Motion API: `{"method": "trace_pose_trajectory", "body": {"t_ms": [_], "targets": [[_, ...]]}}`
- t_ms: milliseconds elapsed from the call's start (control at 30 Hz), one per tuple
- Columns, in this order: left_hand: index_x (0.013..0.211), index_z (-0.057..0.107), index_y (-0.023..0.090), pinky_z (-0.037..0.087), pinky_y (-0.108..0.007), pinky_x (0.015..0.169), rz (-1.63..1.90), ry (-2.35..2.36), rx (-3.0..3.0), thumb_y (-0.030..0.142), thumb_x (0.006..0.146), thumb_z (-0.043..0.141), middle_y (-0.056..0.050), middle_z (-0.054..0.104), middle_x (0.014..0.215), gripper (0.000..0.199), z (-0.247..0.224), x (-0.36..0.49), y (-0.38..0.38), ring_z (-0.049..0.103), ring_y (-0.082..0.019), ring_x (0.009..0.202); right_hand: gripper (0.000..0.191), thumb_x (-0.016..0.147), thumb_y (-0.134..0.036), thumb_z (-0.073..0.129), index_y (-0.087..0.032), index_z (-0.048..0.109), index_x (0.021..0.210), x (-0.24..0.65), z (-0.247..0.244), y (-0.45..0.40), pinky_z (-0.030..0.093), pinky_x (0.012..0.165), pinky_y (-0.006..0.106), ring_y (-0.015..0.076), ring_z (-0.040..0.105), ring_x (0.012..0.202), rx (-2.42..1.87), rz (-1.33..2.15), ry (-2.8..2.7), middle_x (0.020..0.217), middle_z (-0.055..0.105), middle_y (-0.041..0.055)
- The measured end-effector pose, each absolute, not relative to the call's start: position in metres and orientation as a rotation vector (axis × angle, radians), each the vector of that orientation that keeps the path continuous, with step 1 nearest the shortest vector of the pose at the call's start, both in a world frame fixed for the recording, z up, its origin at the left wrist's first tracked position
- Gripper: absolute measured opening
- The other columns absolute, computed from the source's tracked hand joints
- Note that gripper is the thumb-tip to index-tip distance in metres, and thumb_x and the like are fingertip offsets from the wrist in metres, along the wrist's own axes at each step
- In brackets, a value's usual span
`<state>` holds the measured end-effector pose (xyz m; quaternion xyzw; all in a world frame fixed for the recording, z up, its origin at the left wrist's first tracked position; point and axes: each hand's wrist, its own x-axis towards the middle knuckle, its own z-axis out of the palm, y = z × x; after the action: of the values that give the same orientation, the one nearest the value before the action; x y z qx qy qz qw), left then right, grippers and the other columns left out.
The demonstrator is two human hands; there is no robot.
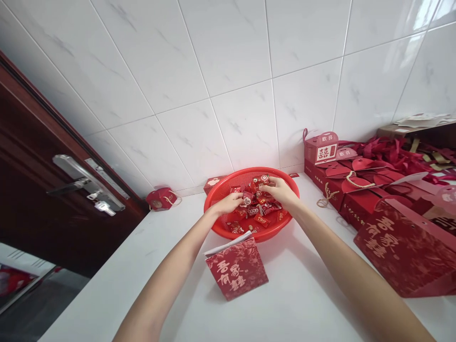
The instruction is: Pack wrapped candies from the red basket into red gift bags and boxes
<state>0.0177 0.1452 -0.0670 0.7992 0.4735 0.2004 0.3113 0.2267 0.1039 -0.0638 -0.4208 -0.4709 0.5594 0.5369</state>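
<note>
A red perforated plastic basket (pixel 274 232) stands against the tiled wall with several red-wrapped candies (pixel 261 219) inside. My left hand (pixel 228 203) reaches over its left side, fingers closed on a wrapped candy (pixel 247 201) with a pale mark. From the right, my right hand (pixel 282 191) pinches another red-wrapped candy (pixel 264 179) near the back of the basket. The two hands are a short way apart. In front of the basket, a red paper gift bag (pixel 238 270) with gold characters stands with its top edge toward the basket.
Several red gift boxes and bags (pixel 402 237) crowd the right side, with red ribbons (pixel 381 152) behind them. A small red box (pixel 161 198) sits at the back left, near a dark door (pixel 32 199) with a metal handle. The white table (pixel 142 270) ends at the left.
</note>
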Motion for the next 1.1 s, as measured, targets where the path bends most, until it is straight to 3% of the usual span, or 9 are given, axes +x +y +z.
{"method": "trace_pose_trajectory", "body": {"t_ms": [267, 467, 533, 600, 700, 767, 967, 1100], "targets": [[0.053, 0.041, 0.023, 0.041, -0.03, 0.06, 0.528, 1.311, 2.067, 0.035, 0.084, 0.046, 0.0, 0.054, 0.057, 0.034, -0.073, 0.013, 0.152, 0.048, -0.017, 0.059, 0.007, 0.078, -0.015, 0.069, -0.02, 0.067, 0.083, 0.225, -0.061, 0.102, 0.057, 0.059, 0.023, 0.0163, 0.07, 0.069, -1.046, 1.319, -1.098, 0.08, 0.073, 0.0013], [0.049, 0.034, 0.023, 0.04, -0.03, 0.06, 0.59, 1.297, 2.044, 0.033, 0.079, 0.049, 0.001, 0.047, 0.052, 0.034, -0.071, 0.011, 0.154, 0.046, -0.015, 0.057, 0.002, 0.08, -0.019, 0.068, -0.02, 0.067, 0.081, 0.225, -0.06, 0.103, 0.055, 0.057, 0.023, 0.015, 0.068, 0.066, -1.032, 1.293, -1.093, 0.08, 0.073, 0.0005], [0.056, 0.046, 0.021, 0.043, -0.03, 0.063, 0.632, 1.257, 2.036, 0.034, 0.077, 0.051, 0.0, 0.056, 0.062, 0.026, -0.069, 0.013, 0.152, 0.052, -0.016, 0.063, 0.003, 0.079, -0.02, 0.07, -0.02, 0.067, 0.079, 0.226, -0.062, 0.103, 0.053, 0.055, 0.022, 0.0144, 0.066, 0.064, -1.034, 1.281, -1.125, 0.076, 0.072, -0.0001], [0.075, 0.061, 0.019, 0.049, -0.031, 0.069, 0.701, 1.177, 1.995, 0.039, 0.076, 0.058, -0.003, 0.067, 0.078, 0.02, -0.067, 0.014, 0.149, 0.061, -0.019, 0.074, 0.004, 0.077, -0.02, 0.071, -0.019, 0.068, 0.078, 0.227, -0.064, 0.105, 0.052, 0.055, 0.022, 0.014, 0.065, 0.063, -1.036, 1.292, -1.156, 0.074, 0.071, -0.0004], [0.11, 0.066, 0.017, 0.054, -0.034, 0.077, 0.842, 1.041, 1.886, 0.045, 0.072, 0.075, -0.007, 0.072, 0.093, 0.048, -0.062, 0.017, 0.147, 0.069, -0.022, 0.086, 0.004, 0.077, -0.017, 0.07, -0.018, 0.068, 0.081, 0.227, -0.065, 0.106, 0.053, 0.058, 0.023, 0.0143, 0.066, 0.064, -1.022, 1.316, -1.165, 0.075, 0.071, -0.0002], [0.121, 0.063, 0.017, 0.055, -0.034, 0.079, 0.912, 0.999, 1.817, 0.045, 0.069, 0.081, -0.006, 0.074, 0.091, 0.062, -0.058, 0.02, 0.148, 0.07, -0.021, 0.085, 0.008, 0.077, -0.017, 0.071, -0.018, 0.067, 0.083, 0.227, -0.064, 0.106, 0.053, 0.058, 0.023, 0.0145, 0.067, 0.064, -1.031, 1.297, -1.115, 0.075, 0.072, -0.0005], [0.128, 0.064, 0.016, 0.055, -0.032, 0.081, 0.96, 0.911, 1.709, 0.039, 0.065, 0.088, -0.006, 0.077, 0.094, 0.071, -0.048, 0.04, 0.157, 0.072, -0.02, 0.085, 0.01, 0.077, -0.017, 0.073, -0.017, 0.069, 0.086, 0.23, -0.057, 0.098, 0.057, 0.061, 0.025, 0.0164, 0.07, 0.069, -0.969, 1.383, -1.031, 0.08, 0.075, 0.0024], [0.125, 0.067, 0.015, 0.056, -0.037, 0.09, 0.905, 0.994, 1.85, 0.038, 0.082, 0.072, -0.008, 0.078, 0.101, 0.049, -0.045, 0.05, 0.17, 0.073, -0.024, 0.095, 0.016, 0.072, -0.019, 0.074, -0.019, 0.07, 0.088, 0.231, -0.059, 0.1, 0.057, 0.058, 0.027, 0.0178, 0.07, 0.067, -0.907, 1.332, -0.937, 0.083, 0.076, 0.0019]]}}
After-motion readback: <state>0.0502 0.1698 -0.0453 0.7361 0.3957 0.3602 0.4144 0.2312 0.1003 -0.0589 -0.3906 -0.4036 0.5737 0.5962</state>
